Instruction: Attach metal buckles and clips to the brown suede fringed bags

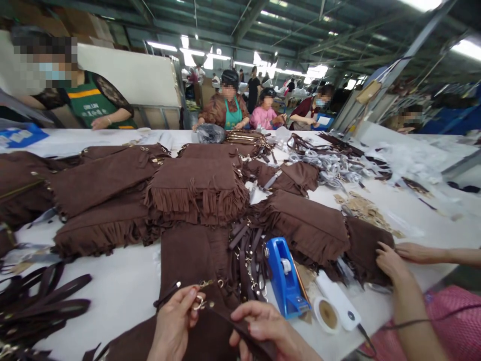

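Note:
My left hand [175,318] pinches a gold-coloured metal clasp [200,302] between thumb and fingertips. Beside the clasp, a broad dark brown strap [225,312] with a small round stud runs to the right. My right hand [272,328] has its fingers closed around that strap. Beneath both hands lies a brown suede bag [184,255], partly hidden by them. A short dark strap end with a bright metal tip [167,296] sticks out at my left hand. Several straps with metal hooks [250,260] lie in a bunch just beyond my right hand.
Brown fringed bags [199,185] are piled across the white table [112,286]. Right of my hands are a blue tape dispenser [283,281], a tape roll [326,315] and a corded white device [338,301]. A co-worker's hands [394,260] touch a bag at right. Loose straps [45,301] lie left.

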